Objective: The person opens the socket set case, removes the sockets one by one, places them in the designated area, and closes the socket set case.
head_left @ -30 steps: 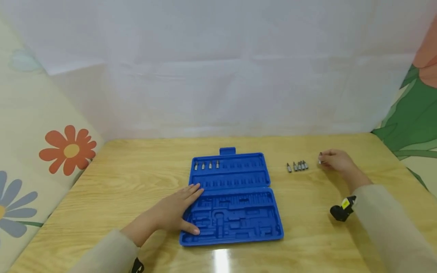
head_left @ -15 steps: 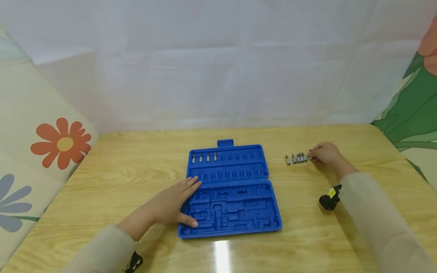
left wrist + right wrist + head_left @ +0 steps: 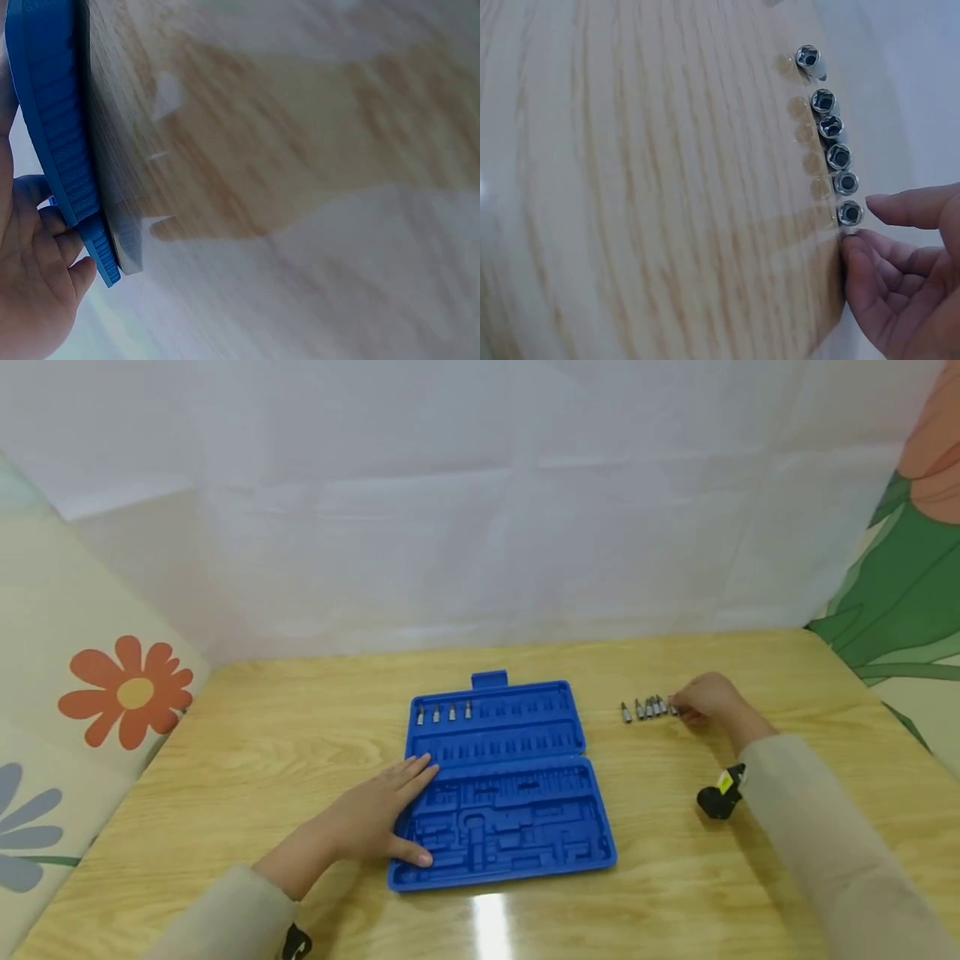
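Observation:
A blue plastic bit case (image 3: 525, 852) lies opened flat on the table. Several bit sockets (image 3: 452, 712) sit in its top row at the left. My left hand (image 3: 375, 814) rests with spread fingers on the case's left edge; the left wrist view shows part of that hand (image 3: 37, 277) beside the blue rim (image 3: 56, 112). To the case's right is a row of loose bit sockets (image 3: 650, 708). At the row's right end, the fingertips of my right hand (image 3: 711, 700) are beside the last bit socket (image 3: 851, 214). The thumb (image 3: 907, 206) is just above it, apparently not pinching.
The wooden table (image 3: 300, 718) is bounded at the back by a white sheet (image 3: 390, 568). Flower-patterned panels (image 3: 135, 693) stand at the sides. A black wrist camera (image 3: 720, 797) hangs below my right sleeve.
My right hand has moved left, bringing a bit socket down to the right end of the loose row. The left hand stays on the case. The head view has shifted slightly.

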{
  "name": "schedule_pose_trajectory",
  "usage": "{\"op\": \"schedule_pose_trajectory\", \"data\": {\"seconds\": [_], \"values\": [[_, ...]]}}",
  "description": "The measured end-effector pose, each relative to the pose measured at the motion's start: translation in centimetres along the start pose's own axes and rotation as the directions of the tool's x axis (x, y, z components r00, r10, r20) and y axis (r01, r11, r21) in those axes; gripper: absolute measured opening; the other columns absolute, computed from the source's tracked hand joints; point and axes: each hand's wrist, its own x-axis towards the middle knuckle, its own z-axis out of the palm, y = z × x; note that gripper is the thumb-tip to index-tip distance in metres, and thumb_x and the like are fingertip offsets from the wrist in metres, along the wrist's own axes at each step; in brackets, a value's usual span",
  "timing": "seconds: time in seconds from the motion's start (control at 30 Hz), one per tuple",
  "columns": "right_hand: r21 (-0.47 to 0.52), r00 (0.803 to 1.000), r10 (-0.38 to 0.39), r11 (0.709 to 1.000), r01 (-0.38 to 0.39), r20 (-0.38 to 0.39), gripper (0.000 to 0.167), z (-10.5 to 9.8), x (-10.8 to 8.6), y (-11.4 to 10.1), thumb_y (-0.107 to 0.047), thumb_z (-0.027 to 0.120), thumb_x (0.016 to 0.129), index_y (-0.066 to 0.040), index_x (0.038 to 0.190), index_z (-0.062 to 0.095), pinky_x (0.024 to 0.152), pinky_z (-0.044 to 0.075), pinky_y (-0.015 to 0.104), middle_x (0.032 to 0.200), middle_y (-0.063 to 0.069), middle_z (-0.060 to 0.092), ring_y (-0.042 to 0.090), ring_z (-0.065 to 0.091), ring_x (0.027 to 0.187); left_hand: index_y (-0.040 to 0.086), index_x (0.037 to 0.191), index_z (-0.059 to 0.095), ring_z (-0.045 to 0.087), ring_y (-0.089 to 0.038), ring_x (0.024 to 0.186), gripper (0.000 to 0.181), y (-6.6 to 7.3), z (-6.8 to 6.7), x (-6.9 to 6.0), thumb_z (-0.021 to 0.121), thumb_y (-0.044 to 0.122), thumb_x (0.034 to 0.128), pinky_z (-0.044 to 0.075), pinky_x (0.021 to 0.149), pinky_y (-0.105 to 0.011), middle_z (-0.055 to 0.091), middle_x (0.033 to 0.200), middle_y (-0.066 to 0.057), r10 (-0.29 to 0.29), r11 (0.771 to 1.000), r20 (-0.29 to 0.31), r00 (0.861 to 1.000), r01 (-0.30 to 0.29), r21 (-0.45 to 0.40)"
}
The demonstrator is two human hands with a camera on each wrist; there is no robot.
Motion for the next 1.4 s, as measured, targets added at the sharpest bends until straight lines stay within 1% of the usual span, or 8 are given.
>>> {"op": "schedule_pose_trajectory", "data": {"seconds": [0.17, 0.37, 0.5, 0.67, 0.87, 1.07, 1.27, 1.4], "values": [[-0.002, 0.999, -0.034, 0.999, 0.034, -0.020, 0.015, -0.3, -0.2, 0.0, -0.007, 0.057, 0.072, 0.007, 0.067, 0.057, 0.050, 0.046, 0.028, 0.058, 0.007, 0.055, 0.015, 0.052, 0.051, 0.004, 0.137, 0.019, 0.011, -0.032, 0.127, 0.106, 0.1, 0.1, -0.1, 0.049, 0.072, 0.0622, 0.018, 0.099, -0.046, 0.013, 0.142, -0.014, 0.005, 1.000, -0.014, 1.000, -0.005, -0.004], [0.030, 0.996, -0.060, 0.998, 0.062, -0.071, 0.024, 0.1, -1.2, -1.2, -0.009, 0.048, 0.083, 0.014, 0.087, 0.053, 0.056, 0.045, 0.026, 0.064, 0.003, 0.054, 0.011, 0.049, 0.057, 0.003, 0.137, 0.019, 0.011, -0.032, 0.127, 0.105, 0.0, -0.1, -0.3, 0.050, 0.071, 0.0627, 0.018, 0.099, -0.046, 0.013, 0.142, -0.014, -0.001, 1.000, -0.014, 1.000, 0.001, -0.004], [0.087, 0.993, -0.068, 0.993, 0.077, -0.096, 0.032, -0.1, -1.6, -1.5, -0.009, 0.045, 0.086, 0.018, 0.104, 0.046, 0.063, 0.047, 0.026, 0.078, 0.010, 0.055, 0.010, 0.051, 0.063, 0.004, 0.137, 0.019, 0.010, -0.031, 0.128, 0.105, 0.1, -0.2, 0.3, 0.049, 0.071, 0.0629, 0.018, 0.100, -0.044, 0.013, 0.142, -0.014, 0.019, 1.000, -0.020, 1.000, -0.019, 0.016], [0.156, 0.993, -0.115, 0.980, 0.120, -0.041, 0.037, 0.2, -2.1, -2.2, -0.010, 0.042, 0.088, 0.019, 0.111, 0.040, 0.066, 0.049, 0.024, 0.085, 0.013, 0.054, 0.008, 0.054, 0.066, 0.004, 0.137, 0.019, 0.011, -0.031, 0.128, 0.106, 0.3, -0.5, 1.1, 0.048, 0.072, 0.0621, 0.017, 0.100, -0.044, 0.013, 0.142, -0.014, 0.039, 0.999, -0.019, 0.999, -0.038, 0.033], [0.266, 0.984, -0.172, 0.952, 0.154, 0.045, 0.037, 3.2, -1.7, -3.8, -0.009, 0.042, 0.089, 0.019, 0.113, 0.039, 0.068, 0.049, 0.026, 0.088, 0.016, 0.056, 0.010, 0.056, 0.068, 0.004, 0.137, 0.020, 0.011, -0.031, 0.128, 0.106, 0.0, -0.5, 0.7, 0.050, 0.072, 0.0610, 0.017, 0.100, -0.044, 0.014, 0.142, -0.014, 0.027, 0.999, -0.022, 0.999, -0.026, 0.024], [0.289, 0.971, -0.196, 0.945, 0.151, 0.135, 0.037, 7.3, -1.6, -5.7, -0.013, 0.044, 0.090, 0.014, 0.115, 0.042, 0.074, 0.047, 0.033, 0.100, 0.023, 0.053, 0.019, 0.057, 0.079, 0.004, 0.137, 0.022, 0.012, -0.031, 0.127, 0.107, -0.2, 0.3, -0.1, 0.052, 0.071, 0.0595, 0.019, 0.099, -0.046, 0.015, 0.141, -0.014, 0.014, 1.000, -0.020, 1.000, -0.015, -0.016], [0.327, 0.950, -0.247, 0.928, 0.175, 0.191, 0.032, 10.6, -1.7, -8.5, -0.012, 0.046, 0.089, 0.012, 0.110, 0.047, 0.072, 0.048, 0.033, 0.097, 0.023, 0.055, 0.023, 0.057, 0.078, 0.005, 0.137, 0.021, 0.012, -0.031, 0.128, 0.107, -0.4, 0.6, -0.3, 0.052, 0.072, 0.0598, 0.019, 0.099, -0.046, 0.015, 0.141, -0.013, 0.007, 1.000, -0.027, 1.000, -0.007, -0.015], [0.334, 0.946, -0.250, 0.927, 0.172, 0.207, 0.030, 12.2, -1.6, -10.6, -0.012, 0.049, 0.088, 0.010, 0.107, 0.050, 0.070, 0.048, 0.032, 0.098, 0.024, 0.055, 0.026, 0.057, 0.081, 0.004, 0.137, 0.021, 0.012, -0.032, 0.127, 0.106, -0.4, 0.3, -0.3, 0.052, 0.071, 0.0605, 0.019, 0.099, -0.046, 0.016, 0.141, -0.014, 0.022, 1.000, -0.043, 0.999, -0.023, -0.010]]}}
